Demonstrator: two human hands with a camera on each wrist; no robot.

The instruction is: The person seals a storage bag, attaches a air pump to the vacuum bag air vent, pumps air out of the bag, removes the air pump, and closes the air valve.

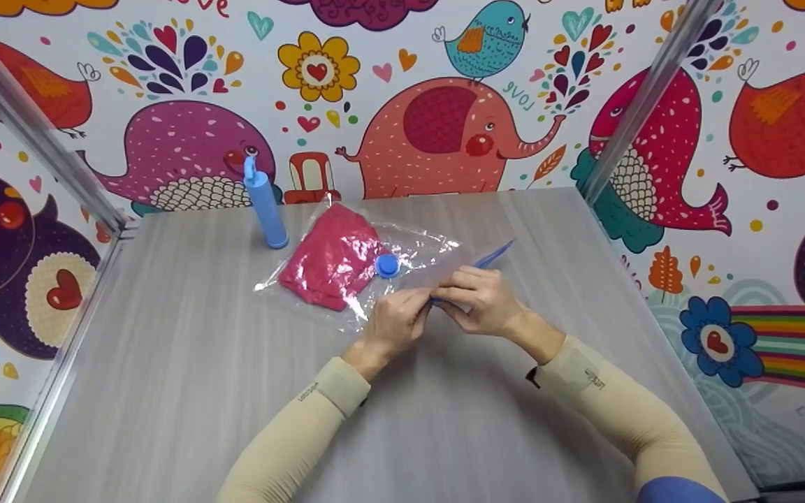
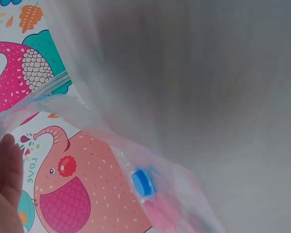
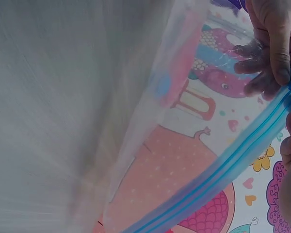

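Observation:
A clear plastic vacuum storage bag lies on the table with a folded red cloth inside. Its round blue valve faces up beside the cloth. Along the open-end edge runs a blue zip strip, raised off the table. My left hand pinches this strip near its middle in the head view. Close beside it, my right hand pinches the same strip, whose free end sticks out past the fingers. In the right wrist view something small and blue shows between the hands, mostly hidden by fingers.
A light blue hand pump stands upright at the back left, near the bag's corner. The grey wooden table is bounded by printed panels with cartoon animals and metal corner posts.

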